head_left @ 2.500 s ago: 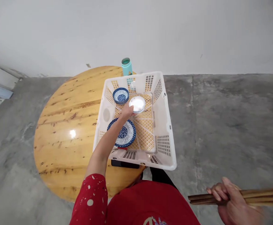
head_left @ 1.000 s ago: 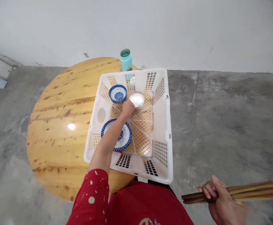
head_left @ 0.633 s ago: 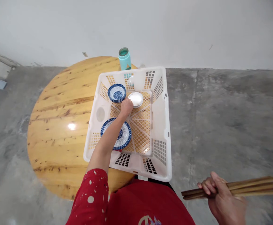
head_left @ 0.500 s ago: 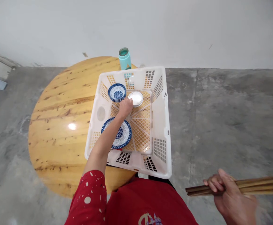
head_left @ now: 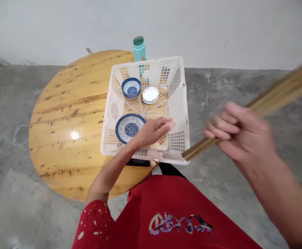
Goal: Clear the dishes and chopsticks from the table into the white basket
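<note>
My right hand (head_left: 240, 133) is wrapped round a bundle of wooden chopsticks (head_left: 272, 93), slanting down to the left; their dark lower ends are at the near right corner of a white plastic basket (head_left: 185, 114). My left hand (head_left: 157, 130) hovers over the basket's near half, fingers extended and somewhat blurred, with nothing visible in it. Beneath my left wrist is a blue-patterned oval plate (head_left: 131, 128), partly covered. Farther back inside the basket stand a stack of blue-patterned bowls (head_left: 131, 87) and a small stack of white dishes (head_left: 150, 94).
The basket rests on a round wooden table (head_left: 63, 128), its right side reaching beyond the tabletop. Behind the basket stands a turquoise open-topped canister (head_left: 139, 50). A dark flat object (head_left: 139, 162) lies at the table's near edge. Grey concrete floor (head_left: 218, 90) surrounds the table.
My left hand has left the white dishes and come nearer and to the right. My right hand has raised the chopsticks and brought them left to the basket. The view has shifted.
</note>
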{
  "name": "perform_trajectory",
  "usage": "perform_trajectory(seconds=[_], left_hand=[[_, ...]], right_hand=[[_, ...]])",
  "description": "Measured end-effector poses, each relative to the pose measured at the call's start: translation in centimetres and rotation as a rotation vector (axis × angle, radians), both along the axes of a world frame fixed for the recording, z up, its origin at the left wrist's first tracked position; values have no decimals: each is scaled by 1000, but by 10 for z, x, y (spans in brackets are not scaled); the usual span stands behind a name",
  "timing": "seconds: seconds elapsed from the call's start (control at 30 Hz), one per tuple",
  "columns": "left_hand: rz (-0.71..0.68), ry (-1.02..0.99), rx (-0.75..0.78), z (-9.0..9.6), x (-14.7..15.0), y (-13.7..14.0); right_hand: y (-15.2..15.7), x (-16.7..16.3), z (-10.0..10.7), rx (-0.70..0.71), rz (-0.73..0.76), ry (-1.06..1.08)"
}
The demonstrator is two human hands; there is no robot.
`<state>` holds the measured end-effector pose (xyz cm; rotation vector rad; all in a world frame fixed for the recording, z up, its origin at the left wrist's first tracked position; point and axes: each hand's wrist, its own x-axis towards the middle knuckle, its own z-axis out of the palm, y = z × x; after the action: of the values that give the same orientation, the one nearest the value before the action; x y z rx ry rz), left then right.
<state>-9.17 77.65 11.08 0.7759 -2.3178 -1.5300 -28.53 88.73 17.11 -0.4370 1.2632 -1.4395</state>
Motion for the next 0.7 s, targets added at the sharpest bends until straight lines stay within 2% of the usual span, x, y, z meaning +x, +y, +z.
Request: perform_trajectory(seconds=[0.1, 0.2, 0.3, 0.37, 0.43, 0.53, 0.6, 0.7], left_hand=[[-24, 60, 177, 0, 1, 37], [114, 76, 308, -13, 3, 58], [276, 106, 455, -31, 6, 69], [350, 77, 470, -39, 8, 74], [401, -2, 384, -42, 9, 76], [417, -212, 126, -39, 10, 76], [394, -375, -39, -35, 9, 74], [319, -549, -162, -30, 5, 73]], right_hand=[[-38, 32, -20, -4, 64, -66], [-62, 56, -43, 45, 75, -137], [-72, 73, -60, 122, 70, -198], [-75, 83, -67, 151, 31, -195], [-76, 90, -73, 155, -33, -145], [-77, 97, -80, 151, -119, -44], [-78, 98, -82, 134, -146, -5], [-79, 97, -83, 126, -143, 41]])
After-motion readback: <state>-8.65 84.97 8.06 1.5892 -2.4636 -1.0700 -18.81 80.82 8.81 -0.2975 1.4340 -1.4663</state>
